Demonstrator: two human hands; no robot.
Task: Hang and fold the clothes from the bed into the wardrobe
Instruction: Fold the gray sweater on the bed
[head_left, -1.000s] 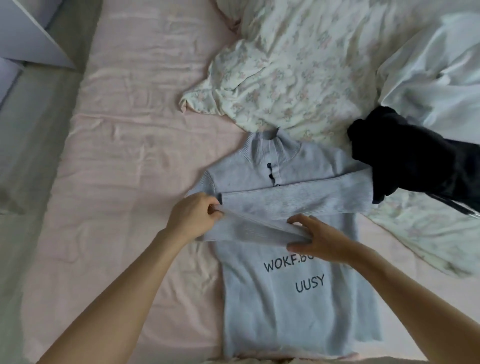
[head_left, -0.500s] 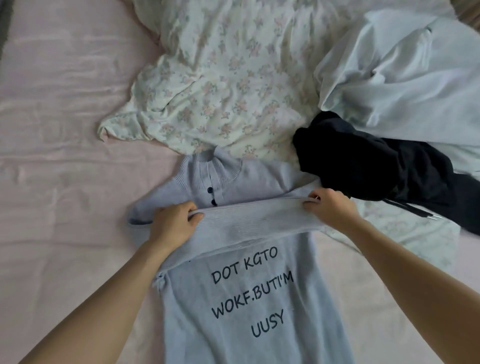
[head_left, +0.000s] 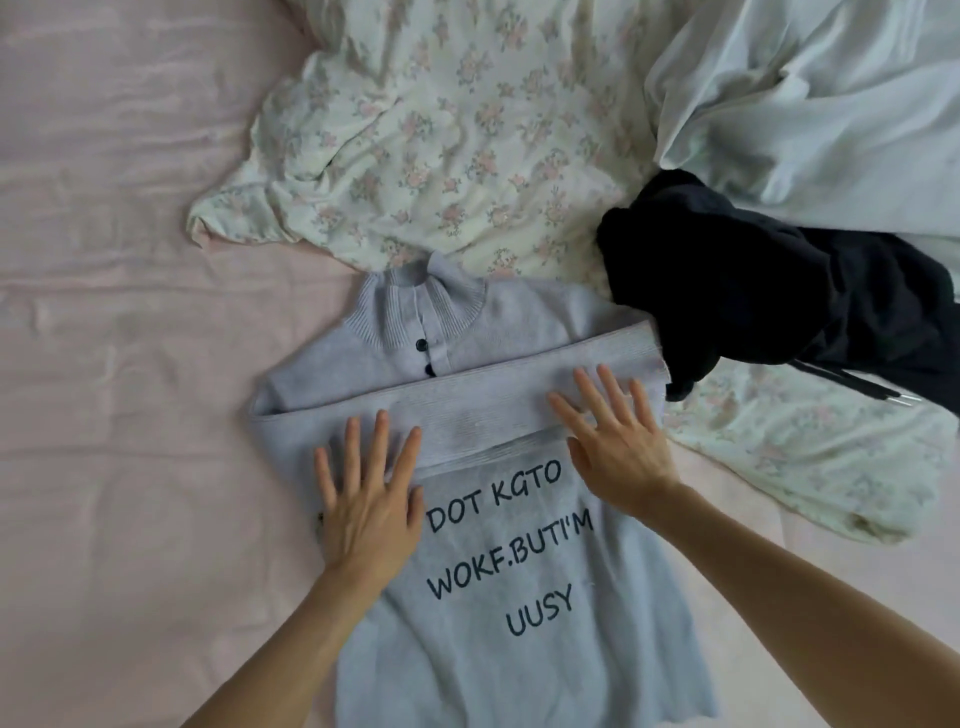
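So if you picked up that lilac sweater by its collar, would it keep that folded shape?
Probably not. The lilac sweater is a soft knit lying flat under the left hand and right hand, so it would likely droop. The folded sleeves just rest across the chest, unpinned, and would probably fall open.

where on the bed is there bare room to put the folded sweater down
Bare pink sheet lies left of the lilac sweater and below the floral garment. Right of the sweater it is crowded: the black garment and white cloth pile there.
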